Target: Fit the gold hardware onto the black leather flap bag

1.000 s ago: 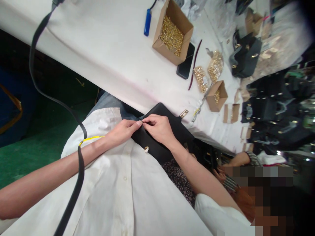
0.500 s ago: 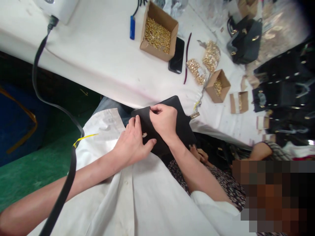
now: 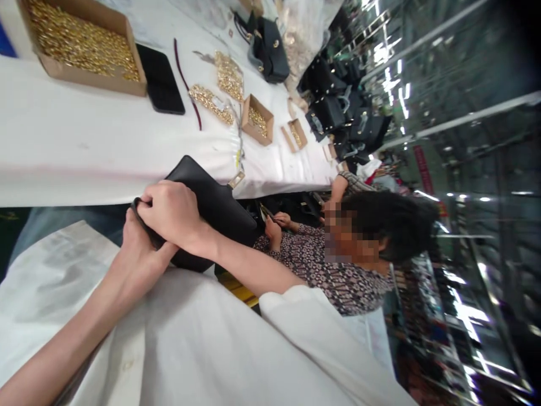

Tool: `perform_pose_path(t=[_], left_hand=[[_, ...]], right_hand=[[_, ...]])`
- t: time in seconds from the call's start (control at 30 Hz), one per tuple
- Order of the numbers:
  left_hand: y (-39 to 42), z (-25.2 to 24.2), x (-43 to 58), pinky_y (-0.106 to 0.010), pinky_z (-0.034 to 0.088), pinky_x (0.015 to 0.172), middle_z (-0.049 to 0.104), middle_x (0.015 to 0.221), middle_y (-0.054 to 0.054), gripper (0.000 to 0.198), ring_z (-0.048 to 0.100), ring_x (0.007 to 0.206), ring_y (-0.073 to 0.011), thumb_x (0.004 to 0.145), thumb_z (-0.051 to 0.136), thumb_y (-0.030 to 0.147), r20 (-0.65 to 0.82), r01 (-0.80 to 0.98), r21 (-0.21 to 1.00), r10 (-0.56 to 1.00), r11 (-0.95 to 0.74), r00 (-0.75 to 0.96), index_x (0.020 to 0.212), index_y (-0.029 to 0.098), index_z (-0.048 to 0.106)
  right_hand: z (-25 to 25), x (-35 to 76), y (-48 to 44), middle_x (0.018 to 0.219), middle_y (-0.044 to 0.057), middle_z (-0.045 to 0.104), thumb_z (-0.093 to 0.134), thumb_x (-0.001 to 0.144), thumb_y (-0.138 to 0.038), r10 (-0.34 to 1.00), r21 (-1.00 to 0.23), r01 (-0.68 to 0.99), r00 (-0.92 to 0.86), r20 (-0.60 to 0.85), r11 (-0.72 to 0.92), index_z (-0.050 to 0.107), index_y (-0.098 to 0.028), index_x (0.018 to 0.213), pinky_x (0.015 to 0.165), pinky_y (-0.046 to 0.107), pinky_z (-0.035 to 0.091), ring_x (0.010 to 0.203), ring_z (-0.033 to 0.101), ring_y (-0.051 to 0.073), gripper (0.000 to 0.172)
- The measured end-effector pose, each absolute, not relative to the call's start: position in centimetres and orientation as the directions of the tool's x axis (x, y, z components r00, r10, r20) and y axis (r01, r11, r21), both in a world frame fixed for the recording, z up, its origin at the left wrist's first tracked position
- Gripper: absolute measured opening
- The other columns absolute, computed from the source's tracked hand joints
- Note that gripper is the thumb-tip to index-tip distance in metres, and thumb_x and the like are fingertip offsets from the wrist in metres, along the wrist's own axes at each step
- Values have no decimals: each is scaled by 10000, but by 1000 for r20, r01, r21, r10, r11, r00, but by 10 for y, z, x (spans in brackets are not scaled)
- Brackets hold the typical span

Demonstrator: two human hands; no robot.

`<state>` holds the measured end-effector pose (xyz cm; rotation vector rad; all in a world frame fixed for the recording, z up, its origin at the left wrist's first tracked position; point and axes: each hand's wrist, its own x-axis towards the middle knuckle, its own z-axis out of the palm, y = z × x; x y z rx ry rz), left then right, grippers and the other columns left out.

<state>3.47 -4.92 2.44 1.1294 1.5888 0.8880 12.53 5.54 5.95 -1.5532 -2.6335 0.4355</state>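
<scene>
A black leather bag (image 3: 215, 203) with a small gold clasp rests in my lap, against the edge of the white table (image 3: 84, 152). My right hand (image 3: 171, 213) is curled over the bag's near end, fingers closed on its edge. My left hand (image 3: 137, 256) lies just beneath the right one, and it grips the same end from below; its fingers are mostly hidden by the right hand and the bag.
On the table stand a large cardboard box of gold fittings (image 3: 80, 45), a black phone (image 3: 160, 79), clear bags of gold parts (image 3: 220, 84) and smaller boxes (image 3: 257, 119). Finished black bags (image 3: 270, 48) are piled farther back. A person in a patterned top (image 3: 321, 265) sits to my right.
My view has swung to the right, so the neighbour has come into sight. My right hand has moved to the bag's near end and closed over it; my left hand slid under it.
</scene>
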Motion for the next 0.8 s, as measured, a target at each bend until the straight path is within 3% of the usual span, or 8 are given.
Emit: perform_pose_path(t=[0.13, 0.23, 0.4, 0.5, 0.57, 0.67, 0.73, 0.8], left_hand=[[-38, 28, 23, -512, 616, 934, 690, 1147, -50, 375, 716, 1071, -355, 859, 648, 293, -339, 315, 871, 925, 377, -169, 1221, 267, 557], [-36, 12, 0, -545, 613, 1005, 710, 1068, -34, 216, 728, 1092, -361, 957, 543, 309, -293, 427, 839, 941, 338, -171, 1141, 288, 653], [-46, -24, -30, -659, 449, 1295, 664, 1524, -92, 350, 554, 1510, -449, 1029, 551, 570, -8, 502, 865, 1000, 6, 2, 950, 289, 744], [-48, -23, -32, -636, 491, 1261, 522, 1741, -44, 350, 637, 1432, -414, 1053, 549, 565, -111, 474, 876, 994, 88, 20, 1048, 276, 746], [-46, -17, -29, -583, 539, 1203, 502, 1765, -48, 343, 698, 1329, -367, 1066, 552, 541, -207, 451, 876, 978, 174, 25, 1190, 270, 722], [-44, -15, -28, -472, 588, 1068, 766, 1406, -112, 386, 730, 1169, -320, 1089, 489, 523, -258, 378, 893, 966, 244, -13, 1263, 241, 688], [-50, -18, -32, -445, 601, 979, 819, 1122, -103, 415, 736, 1018, -317, 1065, 490, 559, -353, 381, 876, 931, 295, 89, 1213, 236, 704], [-63, -14, -36, -464, 580, 1058, 817, 1204, -107, 484, 733, 1128, -337, 1071, 468, 596, -413, 297, 885, 899, 358, 145, 1281, 236, 715]], right_hand=[[55, 127, 52, 974, -20, 811, 706, 1039, -295, 860, -266, 839, -506, -62, 475, 829, -252, 956, 720, 305, 493, 913, 714, 199, 155], [51, 133, 50, 983, -21, 815, 707, 1021, -258, 835, -322, 804, -546, -65, 500, 827, -234, 945, 764, 295, 488, 942, 730, 192, 144], [50, 147, 61, 1017, -32, 845, 719, 978, -194, 747, -458, 727, -640, -183, 511, 858, -224, 956, 847, 244, 482, 995, 739, 159, 143], [49, 151, 74, 952, -33, 845, 735, 931, -141, 645, -553, 649, -725, -242, 522, 871, -217, 934, 840, 216, 469, 949, 740, 139, 156], [49, 153, 81, 897, -25, 838, 746, 901, -112, 566, -633, 578, -784, -255, 515, 876, -203, 911, 823, 215, 471, 896, 743, 136, 158], [52, 154, 86, 832, -16, 830, 767, 846, -71, 476, -742, 496, -837, -271, 450, 881, -184, 869, 791, 213, 478, 829, 753, 138, 162], [55, 157, 87, 784, -13, 820, 768, 820, -64, 484, -766, 503, -826, -289, 400, 887, -178, 856, 755, 213, 480, 791, 755, 144, 169], [57, 160, 86, 738, -6, 804, 755, 808, -61, 531, -751, 535, -795, -292, 388, 886, -173, 829, 718, 223, 473, 740, 745, 145, 174]])
